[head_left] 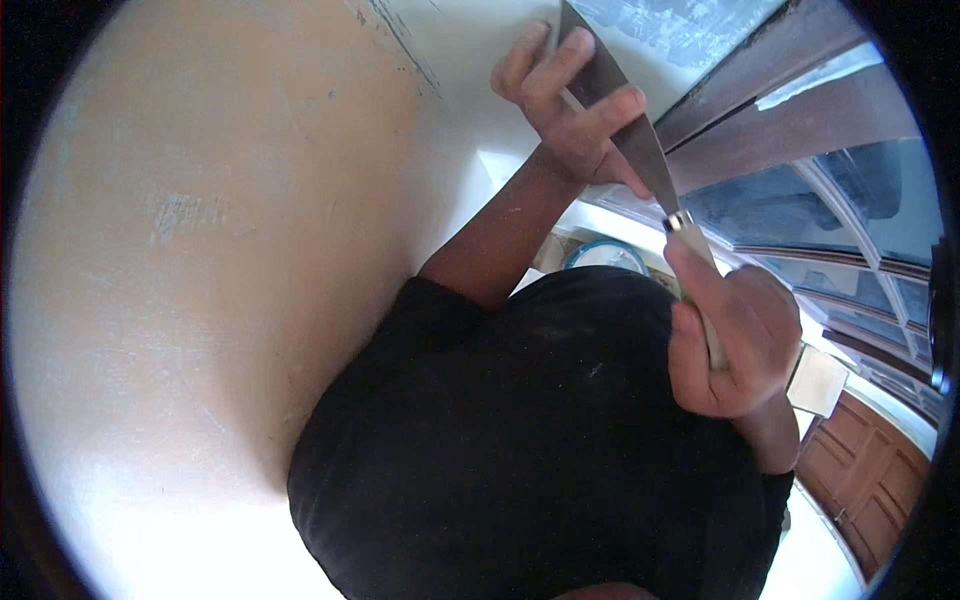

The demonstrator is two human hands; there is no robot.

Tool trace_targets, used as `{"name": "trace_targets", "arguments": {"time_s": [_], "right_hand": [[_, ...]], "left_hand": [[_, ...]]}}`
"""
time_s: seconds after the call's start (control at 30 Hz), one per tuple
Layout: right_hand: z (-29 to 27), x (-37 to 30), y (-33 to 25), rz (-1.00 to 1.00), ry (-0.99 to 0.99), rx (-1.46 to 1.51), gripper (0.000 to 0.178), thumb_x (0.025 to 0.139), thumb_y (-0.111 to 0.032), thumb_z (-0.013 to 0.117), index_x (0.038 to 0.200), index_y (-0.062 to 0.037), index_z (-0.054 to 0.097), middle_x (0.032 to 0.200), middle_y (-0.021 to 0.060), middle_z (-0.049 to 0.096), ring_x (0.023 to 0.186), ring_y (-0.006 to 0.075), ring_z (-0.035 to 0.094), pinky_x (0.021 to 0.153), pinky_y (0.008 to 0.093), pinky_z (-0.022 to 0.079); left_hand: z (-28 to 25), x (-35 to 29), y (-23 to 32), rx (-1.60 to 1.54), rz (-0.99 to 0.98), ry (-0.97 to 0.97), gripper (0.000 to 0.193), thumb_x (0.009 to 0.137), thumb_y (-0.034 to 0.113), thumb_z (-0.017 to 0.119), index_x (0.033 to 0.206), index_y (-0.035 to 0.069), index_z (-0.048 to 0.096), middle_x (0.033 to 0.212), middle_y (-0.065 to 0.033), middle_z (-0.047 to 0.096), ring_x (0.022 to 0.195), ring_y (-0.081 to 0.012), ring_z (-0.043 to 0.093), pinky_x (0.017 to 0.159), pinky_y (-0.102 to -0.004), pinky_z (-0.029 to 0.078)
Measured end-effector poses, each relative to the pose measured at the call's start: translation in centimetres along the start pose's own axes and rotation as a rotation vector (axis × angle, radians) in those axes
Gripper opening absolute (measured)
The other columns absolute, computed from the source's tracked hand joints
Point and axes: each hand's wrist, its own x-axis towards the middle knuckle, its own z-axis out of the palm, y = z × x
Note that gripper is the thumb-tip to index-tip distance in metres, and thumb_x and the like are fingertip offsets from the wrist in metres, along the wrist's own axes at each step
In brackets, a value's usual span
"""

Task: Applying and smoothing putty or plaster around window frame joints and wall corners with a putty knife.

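My right hand [740, 335] is wrapped round the pale handle of a putty knife [640, 145], its index finger stretched along the handle toward the metal collar. The long grey blade slants up and to the left from there. At the blade, my left hand [570, 110] has its fingers partly spread. Some fingertips lie over the front of the metal, while another digit passes by its lower edge, so the blade sits between them. Whether any putty is on the blade, I cannot make out.
A patchy tan wall [220, 220] with scuffs and scratches stands close on my left. On the right are a glazed window frame [800, 205] and a brown panelled door [865, 470]. Beyond my body is a round container with a blue rim [607, 245].
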Motion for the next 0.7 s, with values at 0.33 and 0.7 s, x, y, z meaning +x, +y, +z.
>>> {"name": "trace_targets", "arguments": {"time_s": [0.33, 0.7], "right_hand": [[-0.2, -0.2, 0.7, 0.017, 0.057, 0.007, 0.031, 0.078, 0.001, 0.057, 0.106, 0.0075, 0.067, 0.068, 0.0115, 0.064, 0.047, 0.0188, 0.053, 0.047, 0.0292, 0.039], [-0.7, -0.4, 0.6, 0.036, -0.025, -0.049, 0.03, 0.078, 0.0, 0.056, 0.105, 0.0053, 0.068, 0.07, 0.0138, 0.066, 0.05, 0.0192, 0.057, 0.049, 0.0281, 0.041]], "left_hand": [[0.2, -0.1, 1.8, 0.013, -0.232, -0.011, 0.063, 0.089, 0.079, 0.025, 0.117, 0.036, 0.06, 0.133, -0.0125, 0.047, 0.123, -0.0342, 0.037, 0.099, -0.0478, 0.023], [0.1, -0.6, 2.5, 0.108, -0.22, -0.083, 0.061, 0.089, 0.079, 0.025, 0.114, 0.039, 0.064, 0.131, -0.0085, 0.05, 0.123, -0.0317, 0.039, 0.096, -0.0471, 0.024]]}}
